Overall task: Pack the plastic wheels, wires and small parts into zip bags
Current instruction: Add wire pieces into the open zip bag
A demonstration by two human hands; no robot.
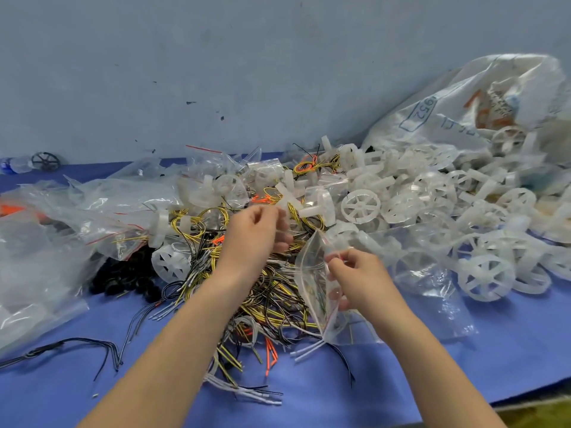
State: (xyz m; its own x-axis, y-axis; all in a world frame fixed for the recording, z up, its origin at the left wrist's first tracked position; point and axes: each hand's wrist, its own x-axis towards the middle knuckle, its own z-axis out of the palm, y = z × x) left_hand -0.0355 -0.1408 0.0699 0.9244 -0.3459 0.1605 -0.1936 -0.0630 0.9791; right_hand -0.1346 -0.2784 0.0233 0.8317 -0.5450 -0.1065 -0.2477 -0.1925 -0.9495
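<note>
My right hand (355, 274) pinches a small clear zip bag (312, 282) by its upper edge and holds it upright over the wire pile. A few thin wires show inside the bag. My left hand (256, 230), fingers curled, hovers above the tangle of yellow, black, white and orange wires (272, 304); what it holds is blurred. Translucent white plastic wheels (360, 206) lie heaped to the right and behind the hands. Packed zip bags (123, 239) with wires and wheels sit at the left.
A large white woven sack (457, 109) spills wheels at the back right. Black round parts (129, 279) lie left of the wires. Loose black wires (77, 347) trail at the front left on the blue table cover (463, 366). A grey wall stands behind. A black wheel (45, 161) lies far left.
</note>
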